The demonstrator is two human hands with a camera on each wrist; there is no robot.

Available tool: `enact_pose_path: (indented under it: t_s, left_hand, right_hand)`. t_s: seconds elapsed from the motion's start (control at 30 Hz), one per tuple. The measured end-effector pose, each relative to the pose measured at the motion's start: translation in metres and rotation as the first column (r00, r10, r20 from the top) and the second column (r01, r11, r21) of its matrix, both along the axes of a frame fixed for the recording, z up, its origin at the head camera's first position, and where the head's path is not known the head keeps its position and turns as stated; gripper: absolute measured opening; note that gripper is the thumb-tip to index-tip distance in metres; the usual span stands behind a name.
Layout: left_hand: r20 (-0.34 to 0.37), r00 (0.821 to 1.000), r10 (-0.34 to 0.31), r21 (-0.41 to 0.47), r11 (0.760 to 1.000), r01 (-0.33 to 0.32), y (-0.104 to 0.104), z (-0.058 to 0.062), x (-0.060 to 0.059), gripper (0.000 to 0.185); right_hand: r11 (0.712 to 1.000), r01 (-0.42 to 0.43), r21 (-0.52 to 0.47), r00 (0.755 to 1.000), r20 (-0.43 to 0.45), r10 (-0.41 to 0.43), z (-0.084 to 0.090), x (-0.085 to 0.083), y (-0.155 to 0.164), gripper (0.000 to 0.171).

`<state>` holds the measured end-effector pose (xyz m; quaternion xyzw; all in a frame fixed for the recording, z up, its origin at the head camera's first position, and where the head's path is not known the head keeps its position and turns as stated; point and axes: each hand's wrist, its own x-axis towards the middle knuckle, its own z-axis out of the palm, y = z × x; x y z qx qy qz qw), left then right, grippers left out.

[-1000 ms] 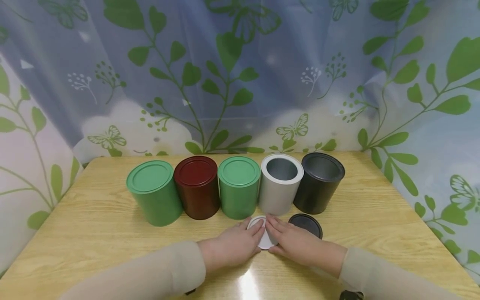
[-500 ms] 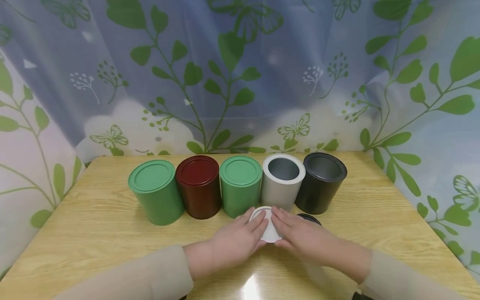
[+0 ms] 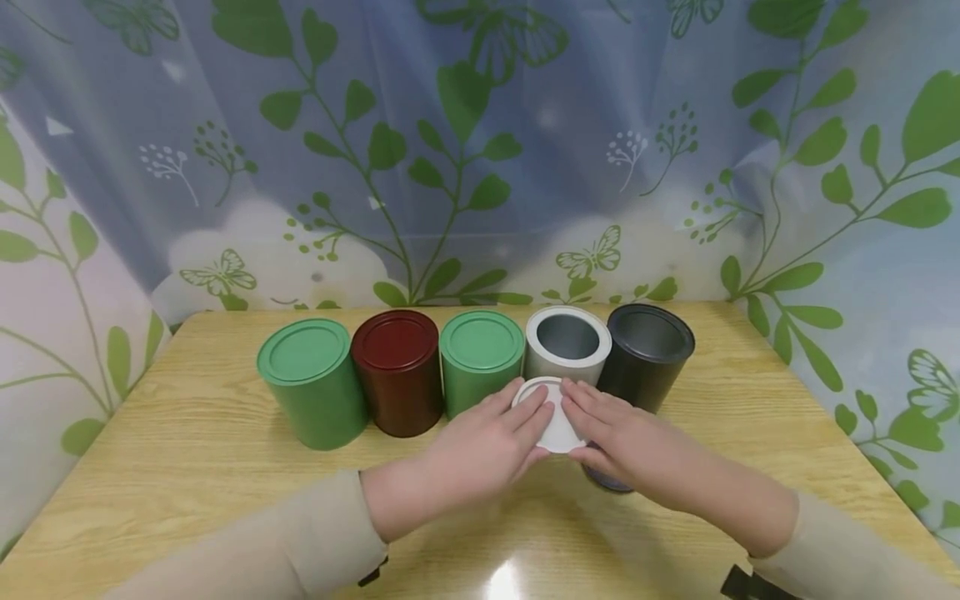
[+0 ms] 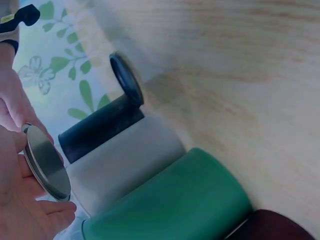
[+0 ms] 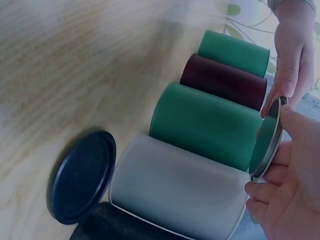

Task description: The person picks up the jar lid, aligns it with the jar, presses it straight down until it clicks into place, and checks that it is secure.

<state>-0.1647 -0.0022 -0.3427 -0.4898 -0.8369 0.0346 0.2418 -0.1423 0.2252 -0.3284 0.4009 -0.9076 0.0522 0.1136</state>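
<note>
A round white lid point(image 3: 559, 433) is held up between both hands, in front of the white can point(image 3: 570, 364), whose ringed top has a wide dark opening. My left hand point(image 3: 487, 442) grips the lid's left side, fingers over its top and thumb at the near edge. Opposite it, my right hand point(image 3: 645, 446) grips the right side the same way. Both wrist views show the lid's shiny metal underside point(image 4: 47, 162) raised off the table near the can's top end. Partly under the right hand, a black lid point(image 5: 84, 177) lies on the table.
The white can stands in a row, with a black can point(image 3: 645, 375) at its right. To its left are a green can point(image 3: 482, 392), a dark red can point(image 3: 397, 396) and another green can point(image 3: 318, 408). A leaf-patterned curtain point(image 3: 480, 208) hangs behind the wooden table point(image 3: 187, 475).
Both hands have lifted the white lid off the table and carried it up, forward and slightly right toward the white can. The cans have stayed in place.
</note>
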Motion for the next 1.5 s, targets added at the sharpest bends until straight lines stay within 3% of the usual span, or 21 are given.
enact_pose_path:
  t_s: [0.33,0.7,0.97,1.37,1.5]
  left_hand:
    - [0.035,0.999,0.003,-0.054,0.999,-0.001,0.004,0.020,-0.009,0.048]
    - [0.154,0.987,0.047,-0.171,0.985,-0.021,0.019,0.032,-0.034,0.049]
    - [0.288,0.954,0.086,-0.231,0.973,-0.018,0.027,0.038,-0.052,0.052]
    - [0.394,0.907,0.147,-0.254,0.966,-0.046,0.036,0.049,-0.073,0.053]
    - [0.439,0.883,0.168,-0.261,0.964,-0.053,0.037,0.050,-0.080,0.053]
  right_hand:
    - [1.000,0.005,-0.029,1.000,0.016,-0.004,0.013,-0.007,0.007,0.057]
    - [0.996,0.077,-0.034,0.990,0.123,-0.072,0.019,-0.027,0.017,0.055]
    - [0.994,0.104,-0.011,0.985,0.140,-0.102,0.023,-0.040,0.022,0.056]
    - [0.990,0.139,0.009,0.968,0.210,-0.138,0.030,-0.062,0.026,0.057]
    - [0.991,0.132,0.004,0.956,0.263,-0.128,0.030,-0.071,0.028,0.057]
